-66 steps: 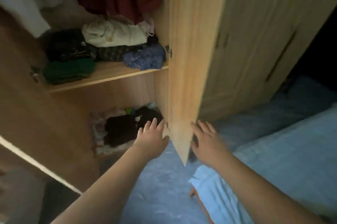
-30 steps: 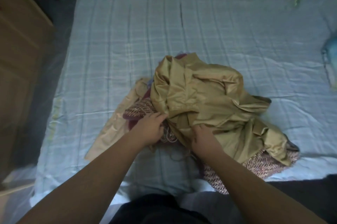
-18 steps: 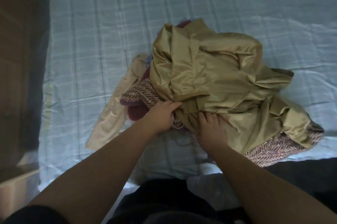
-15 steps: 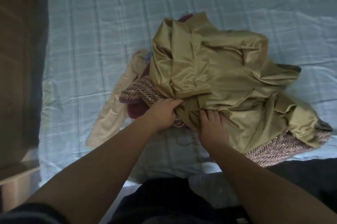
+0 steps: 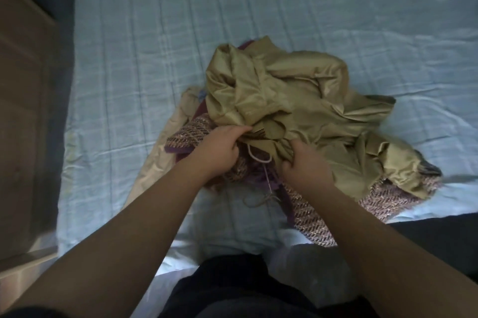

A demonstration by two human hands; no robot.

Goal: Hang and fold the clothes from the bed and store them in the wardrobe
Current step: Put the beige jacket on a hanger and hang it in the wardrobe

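Note:
A crumpled, shiny golden-olive garment (image 5: 297,108) lies on top of a heap of clothes in the middle of the light blue bed (image 5: 144,40). Under it are a pink-and-purple woven garment (image 5: 313,210) and a beige cloth (image 5: 165,147) sticking out to the left. My left hand (image 5: 219,149) pinches the near edge of the golden garment. My right hand (image 5: 305,165) grips the same edge a little to the right. Thin drawstrings (image 5: 261,160) hang between my hands.
A wooden wardrobe side (image 5: 23,110) stands along the left, with a dark gap (image 5: 62,33) between it and the bed. My dark-clothed legs (image 5: 253,289) press against the near edge of the bed.
Earlier my hands were at the wardrobe door; I have since turned to the bed. Over the last second both hands closed on the golden garment's near edge and bunched it up slightly.

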